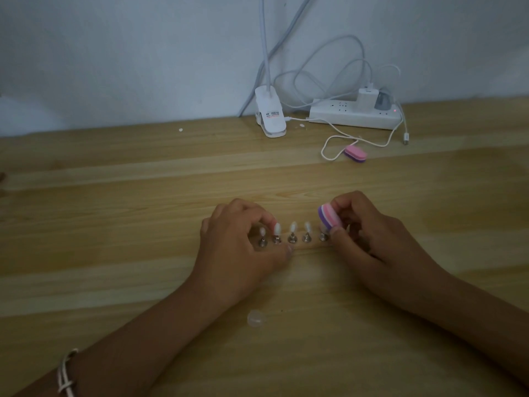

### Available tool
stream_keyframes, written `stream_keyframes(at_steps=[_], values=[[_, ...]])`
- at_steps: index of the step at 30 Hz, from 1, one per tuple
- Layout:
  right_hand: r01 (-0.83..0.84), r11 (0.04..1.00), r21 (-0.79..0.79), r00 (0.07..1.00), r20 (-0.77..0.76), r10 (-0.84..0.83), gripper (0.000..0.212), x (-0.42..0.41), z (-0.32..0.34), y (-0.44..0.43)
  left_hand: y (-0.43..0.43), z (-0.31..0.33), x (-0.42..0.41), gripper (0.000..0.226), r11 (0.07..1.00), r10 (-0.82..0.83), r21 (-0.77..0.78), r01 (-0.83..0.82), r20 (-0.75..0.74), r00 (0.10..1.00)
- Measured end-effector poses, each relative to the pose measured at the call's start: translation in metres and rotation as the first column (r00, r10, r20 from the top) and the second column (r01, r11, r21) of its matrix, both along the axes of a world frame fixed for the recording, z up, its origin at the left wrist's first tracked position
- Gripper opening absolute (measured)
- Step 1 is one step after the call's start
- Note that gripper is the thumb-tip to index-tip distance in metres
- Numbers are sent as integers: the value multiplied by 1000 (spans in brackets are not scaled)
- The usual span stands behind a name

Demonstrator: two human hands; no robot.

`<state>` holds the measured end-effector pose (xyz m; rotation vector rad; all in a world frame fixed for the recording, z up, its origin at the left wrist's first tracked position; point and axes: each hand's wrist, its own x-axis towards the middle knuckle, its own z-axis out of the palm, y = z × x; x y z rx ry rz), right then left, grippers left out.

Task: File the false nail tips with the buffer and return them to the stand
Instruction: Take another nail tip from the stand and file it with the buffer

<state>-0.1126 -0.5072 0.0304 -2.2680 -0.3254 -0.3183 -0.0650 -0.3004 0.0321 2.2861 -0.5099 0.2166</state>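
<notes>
at mid worktop (pixel 143 224) i see left hand (pixel 237 253), fingers (pixel 263 217) pinching second nail tip (pixel 277 228) on stand (pixel 303 247); right hand (pixel 369 239) fingers grasping pink-purple buffer (pixel 328 219) over rightmost peg (pixel 323 237); three more tips upright.

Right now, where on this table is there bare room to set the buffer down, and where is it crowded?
Free: the wood band between the stand and the spare buffer, and the table left of the left hand. Crowded: back right, with power strip, cables and lamp clip; the stand, with the right hand alongside.
</notes>
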Motion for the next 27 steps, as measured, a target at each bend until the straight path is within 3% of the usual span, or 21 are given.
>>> stream_keyframes(at_steps=[8,15,21,27], values=[[-46,999,-13,999,-1,46,8,0,-1,2,-1,0,2,20,992,-80,-93,82,22,997],[-43,999,-19,999,4,43,9,1,-2,1,-2,2,-1,11,995,-101,-7,103,119,988],[-36,999,4,999,-9,36,6,1,-2,1,-2,7,-8,10,980,-83,-160,120,221,972],[59,997,55,994,85,-64,8,0,0,0,0,10,-15,8,975,-88,-170,144,297,951]])
